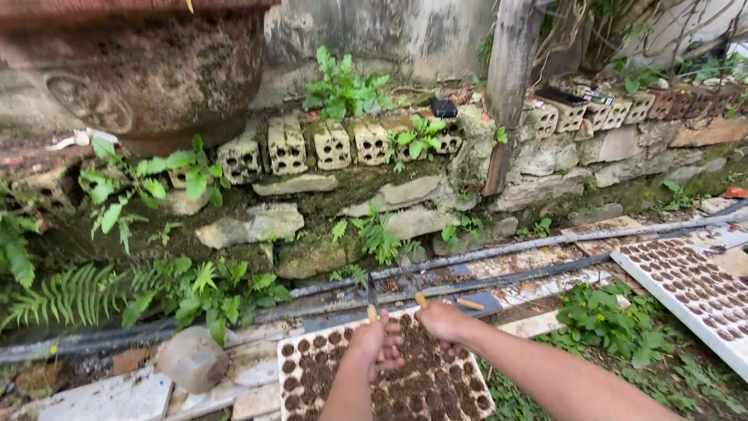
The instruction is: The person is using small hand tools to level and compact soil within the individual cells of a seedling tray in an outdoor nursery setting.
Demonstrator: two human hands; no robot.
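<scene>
Seedling tray (300, 362), soil-filled, likely light but crumbly; I'd grip its rim. Above it, left hand (378, 343) and right hand (446, 321) each pinch a small stick.

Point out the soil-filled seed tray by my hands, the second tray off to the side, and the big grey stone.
seed tray (308, 362), head view, left cells.
second tray (693, 292), head view, middle.
grey stone (191, 359), head view, top face.

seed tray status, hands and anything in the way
Left hand and right hand each pinch a small tan stick. Both over white soil-filled seed tray. Grey stone beside it, apart.
</scene>
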